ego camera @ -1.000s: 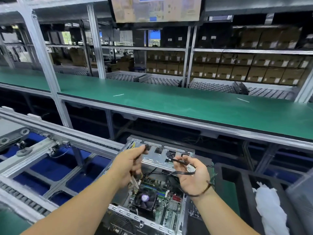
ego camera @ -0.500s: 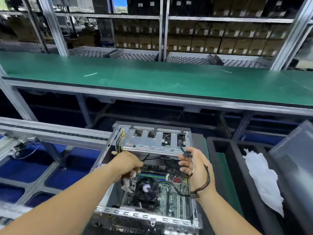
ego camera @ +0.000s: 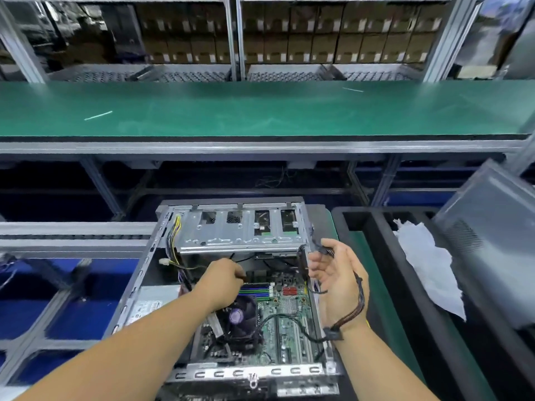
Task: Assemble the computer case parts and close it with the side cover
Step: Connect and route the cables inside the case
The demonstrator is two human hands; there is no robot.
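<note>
Computer case (ego camera: 144,273) lies open on its side at bottom centre, on a green mat (ego camera: 373,285), side cover not on it. Motherboard (ego camera: 286,316) visible inside, CPU fan (ego camera: 237,315) near its left part, green and blue memory sticks (ego camera: 256,290) just above the fan. Metal drive cage (ego camera: 237,230) spans the far end of the case; yellow and black wire bundle (ego camera: 173,241) runs down its left side.

Left hand (ego camera: 223,280) reaches into the case below the drive cage, fingers curled and pinching a thin black cable (ego camera: 240,257) that leads up toward the cage; exact fingertip contact blurred. Right hand (ego camera: 337,280) is raised over the right wall of the case, palm facing left, fingers loosely curled round a black connector (ego camera: 322,250) at the fingertips. Dark multi-strand cable (ego camera: 357,302) from that connector hangs across the back of the hand and down past the wrist, ending in another connector (ego camera: 333,334) beside the case wall.

Right of the case: black foam tray (ego camera: 376,227) with white crumpled sheet (ego camera: 428,261) in it, grey side cover (ego camera: 492,233) leaning at the far right, well apart from the case. Green conveyor belt (ego camera: 260,108) runs across behind, shelves of brown boxes (ego camera: 318,39) beyond it, roller rails (ego camera: 72,230) to the left
</note>
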